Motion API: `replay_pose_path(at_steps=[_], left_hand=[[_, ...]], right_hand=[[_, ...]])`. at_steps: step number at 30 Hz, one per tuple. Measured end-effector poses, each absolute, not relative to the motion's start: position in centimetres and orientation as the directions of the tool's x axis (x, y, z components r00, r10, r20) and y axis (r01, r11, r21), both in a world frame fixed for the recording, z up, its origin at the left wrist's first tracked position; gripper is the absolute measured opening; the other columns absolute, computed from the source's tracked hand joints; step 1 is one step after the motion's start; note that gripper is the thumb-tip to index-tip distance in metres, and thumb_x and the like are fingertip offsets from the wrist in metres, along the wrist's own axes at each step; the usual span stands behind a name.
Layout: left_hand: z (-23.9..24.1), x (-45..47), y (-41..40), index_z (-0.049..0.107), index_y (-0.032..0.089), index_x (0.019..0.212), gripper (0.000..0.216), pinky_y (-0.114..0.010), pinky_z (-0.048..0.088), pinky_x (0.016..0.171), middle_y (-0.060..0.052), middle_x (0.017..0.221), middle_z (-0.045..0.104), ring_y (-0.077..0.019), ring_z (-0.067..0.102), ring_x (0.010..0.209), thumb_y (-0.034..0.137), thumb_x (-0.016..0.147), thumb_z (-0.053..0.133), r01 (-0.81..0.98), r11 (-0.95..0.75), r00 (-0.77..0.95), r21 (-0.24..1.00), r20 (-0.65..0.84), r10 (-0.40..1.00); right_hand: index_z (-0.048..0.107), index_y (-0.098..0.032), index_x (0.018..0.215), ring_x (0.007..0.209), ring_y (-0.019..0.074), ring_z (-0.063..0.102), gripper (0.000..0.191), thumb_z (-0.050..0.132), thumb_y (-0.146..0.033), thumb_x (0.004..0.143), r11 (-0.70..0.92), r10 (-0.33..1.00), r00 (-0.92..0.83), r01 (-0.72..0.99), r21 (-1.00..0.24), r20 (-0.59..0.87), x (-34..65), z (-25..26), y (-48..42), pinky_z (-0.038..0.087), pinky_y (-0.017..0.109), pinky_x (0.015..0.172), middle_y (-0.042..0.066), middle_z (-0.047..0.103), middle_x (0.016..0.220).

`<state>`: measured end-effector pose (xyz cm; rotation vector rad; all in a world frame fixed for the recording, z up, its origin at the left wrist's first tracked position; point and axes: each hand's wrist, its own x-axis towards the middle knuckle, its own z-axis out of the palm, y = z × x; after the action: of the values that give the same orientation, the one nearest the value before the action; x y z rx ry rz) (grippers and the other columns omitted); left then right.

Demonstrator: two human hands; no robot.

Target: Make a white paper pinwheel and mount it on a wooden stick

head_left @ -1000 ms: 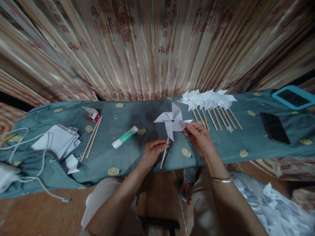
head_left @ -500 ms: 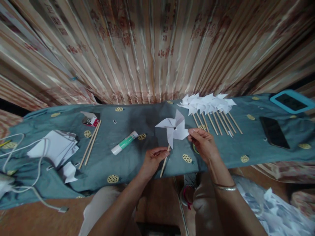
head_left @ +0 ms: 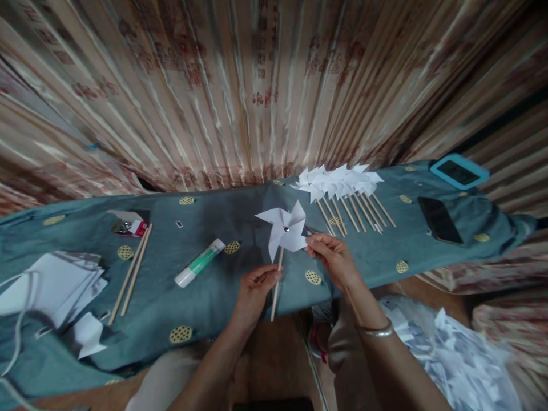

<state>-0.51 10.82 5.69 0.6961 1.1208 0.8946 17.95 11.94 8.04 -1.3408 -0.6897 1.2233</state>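
A white paper pinwheel [head_left: 286,229] with a shiny pin at its centre is held up over the near part of the table, its wooden stick [head_left: 276,291] pointing down toward me. My left hand [head_left: 255,288] pinches that stick below the blades. The fingers of my right hand [head_left: 331,254] are closed at the tip of the right-hand blade. Behind, to the right, finished-looking pinwheels [head_left: 338,181] lie overlapped in a row with their sticks toward me. A green and white glue stick [head_left: 200,263] lies left of my hands.
On the left lie two loose wooden sticks [head_left: 131,274], an opened pack of pins [head_left: 129,224], stacked paper [head_left: 51,285] and a white cable [head_left: 17,337]. A dark phone [head_left: 440,219] and a blue-framed tablet [head_left: 460,171] lie right. A bag of paper pieces [head_left: 454,348] stands below.
My view has swung to the right, so everything appears further left. The pinwheel's blades have turned slightly; both hands keep their grip on the stick and the blade tip.
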Motion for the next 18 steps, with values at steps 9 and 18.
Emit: replay_pose_path(at_steps=[9, 18], left_hand=[[6.2, -0.7, 10.5, 0.078, 0.018, 0.073, 0.028, -0.024, 0.046, 0.07, -0.003, 0.072, 0.074, -0.0128, 0.06, 0.068, 0.036, 0.052, 0.085, -0.26, 0.452, 0.13, 0.853, -0.433, 0.892], [5.5, -0.7, 10.8, 0.078, 0.017, 0.073, 0.026, -0.024, 0.044, 0.066, -0.003, 0.069, 0.072, -0.013, 0.058, 0.066, 0.034, 0.054, 0.084, -0.3, 0.412, 0.106, 0.86, -0.399, 0.911]], right_hand=[[0.073, -0.021, 0.063, 0.054, 0.0103, 0.055, 0.034, 0.087, -0.05, 0.052, -0.213, 0.918, 0.266, -0.295, -0.931, -0.294, 15.8, 7.5, 11.2, 0.043, 0.026, 0.059, -0.001, 0.069, 0.058], [0.073, -0.022, 0.061, 0.056, 0.0114, 0.053, 0.033, 0.088, -0.049, 0.05, -0.228, 0.92, 0.237, -0.319, -0.92, -0.311, 13.8, 8.0, 11.2, 0.041, 0.028, 0.06, -0.001, 0.067, 0.058]])
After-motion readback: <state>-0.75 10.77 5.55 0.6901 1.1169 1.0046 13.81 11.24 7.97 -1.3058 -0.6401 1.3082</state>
